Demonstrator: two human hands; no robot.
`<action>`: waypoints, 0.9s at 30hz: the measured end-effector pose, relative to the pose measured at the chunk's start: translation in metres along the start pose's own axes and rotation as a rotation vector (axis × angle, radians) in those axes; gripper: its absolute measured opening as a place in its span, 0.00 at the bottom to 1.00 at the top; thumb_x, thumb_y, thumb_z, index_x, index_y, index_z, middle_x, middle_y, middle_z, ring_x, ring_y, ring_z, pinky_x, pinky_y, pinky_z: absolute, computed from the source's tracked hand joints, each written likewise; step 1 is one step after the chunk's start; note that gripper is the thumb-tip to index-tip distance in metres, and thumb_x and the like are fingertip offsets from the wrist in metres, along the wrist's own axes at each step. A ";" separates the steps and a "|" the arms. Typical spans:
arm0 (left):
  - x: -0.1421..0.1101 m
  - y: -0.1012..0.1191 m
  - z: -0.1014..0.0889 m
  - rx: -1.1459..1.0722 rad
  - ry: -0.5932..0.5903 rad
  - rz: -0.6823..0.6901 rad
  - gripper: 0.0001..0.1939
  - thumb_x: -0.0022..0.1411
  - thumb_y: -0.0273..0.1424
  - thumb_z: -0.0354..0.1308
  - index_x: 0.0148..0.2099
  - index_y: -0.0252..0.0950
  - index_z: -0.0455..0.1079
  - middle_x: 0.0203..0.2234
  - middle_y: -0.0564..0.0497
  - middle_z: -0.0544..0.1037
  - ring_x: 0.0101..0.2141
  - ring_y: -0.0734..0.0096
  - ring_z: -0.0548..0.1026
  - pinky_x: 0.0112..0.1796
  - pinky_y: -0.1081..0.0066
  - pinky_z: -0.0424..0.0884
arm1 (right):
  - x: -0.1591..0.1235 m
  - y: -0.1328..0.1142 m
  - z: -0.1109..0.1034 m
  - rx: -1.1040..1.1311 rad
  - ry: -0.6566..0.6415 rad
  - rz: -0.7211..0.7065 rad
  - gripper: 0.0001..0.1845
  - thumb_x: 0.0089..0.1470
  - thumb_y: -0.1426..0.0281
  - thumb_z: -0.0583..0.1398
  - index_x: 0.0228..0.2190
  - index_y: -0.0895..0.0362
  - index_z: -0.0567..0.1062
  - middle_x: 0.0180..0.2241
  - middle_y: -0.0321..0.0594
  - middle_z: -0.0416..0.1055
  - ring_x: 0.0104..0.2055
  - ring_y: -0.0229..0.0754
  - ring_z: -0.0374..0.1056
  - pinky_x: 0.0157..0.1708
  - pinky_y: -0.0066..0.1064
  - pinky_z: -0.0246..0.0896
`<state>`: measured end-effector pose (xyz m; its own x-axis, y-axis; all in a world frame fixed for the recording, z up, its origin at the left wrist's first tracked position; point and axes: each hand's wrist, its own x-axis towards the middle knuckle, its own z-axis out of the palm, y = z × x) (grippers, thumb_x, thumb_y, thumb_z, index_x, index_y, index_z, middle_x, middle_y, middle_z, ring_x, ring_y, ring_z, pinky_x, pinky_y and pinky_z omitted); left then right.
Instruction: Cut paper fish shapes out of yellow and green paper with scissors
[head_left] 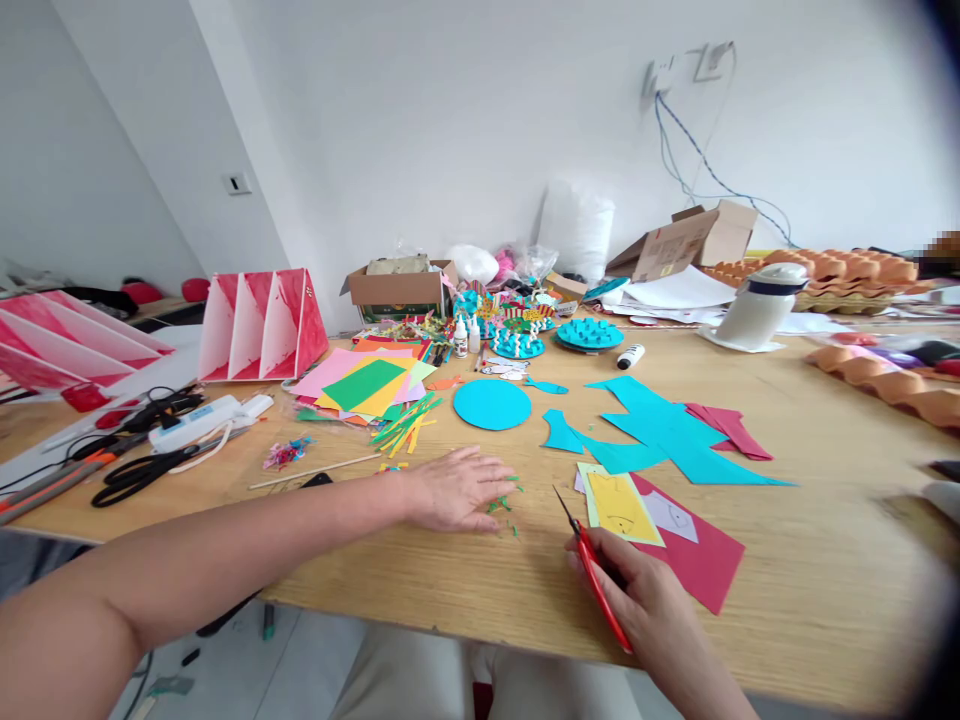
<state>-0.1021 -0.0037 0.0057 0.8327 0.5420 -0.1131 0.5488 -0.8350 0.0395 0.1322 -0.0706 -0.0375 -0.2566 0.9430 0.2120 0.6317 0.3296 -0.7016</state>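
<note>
My left hand (459, 490) lies palm down on the table with its fingers stretched out, next to small green paper scraps (504, 502). In my right hand (637, 590) is a pair of red-handled scissors (600, 590), blades together and pointing away. Just beyond the scissors sits a yellow paper (619, 505) with a pencil drawing, on a pale green sheet. Under these, a red sheet (709, 560) also carries a small lilac paper (673, 516) with a drawn fish shape. A blue paper circle (492, 404) and blue offcuts (660, 425) lie farther back.
Coloured paper sheets (367, 385) and cut strips (407, 425) lie left of the circle. Black scissors (142, 475) and a power strip (196, 422) are at the left. Finished blue paper crafts (589, 335), a cardboard box (397, 290) and egg trays (817, 270) line the back.
</note>
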 end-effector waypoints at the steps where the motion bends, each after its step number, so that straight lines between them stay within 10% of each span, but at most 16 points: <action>1: 0.002 -0.002 -0.001 -0.009 0.016 -0.025 0.28 0.63 0.43 0.42 0.60 0.32 0.54 0.58 0.41 0.58 0.58 0.60 0.54 0.56 0.60 0.48 | 0.000 0.001 0.000 -0.002 -0.001 0.001 0.18 0.54 0.59 0.50 0.21 0.56 0.68 0.19 0.36 0.69 0.23 0.39 0.63 0.21 0.24 0.58; 27: 0.052 0.017 0.001 0.099 0.141 0.061 0.25 0.61 0.43 0.46 0.54 0.31 0.59 0.51 0.41 0.67 0.53 0.58 0.61 0.50 0.62 0.57 | -0.002 -0.003 0.002 0.045 -0.003 0.067 0.17 0.54 0.59 0.48 0.20 0.56 0.65 0.18 0.33 0.63 0.22 0.38 0.59 0.21 0.24 0.53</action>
<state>-0.0500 0.0101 -0.0006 0.8703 0.4919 0.0271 0.4926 -0.8684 -0.0567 0.1295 -0.0732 -0.0372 -0.2166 0.9628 0.1615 0.6142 0.2630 -0.7441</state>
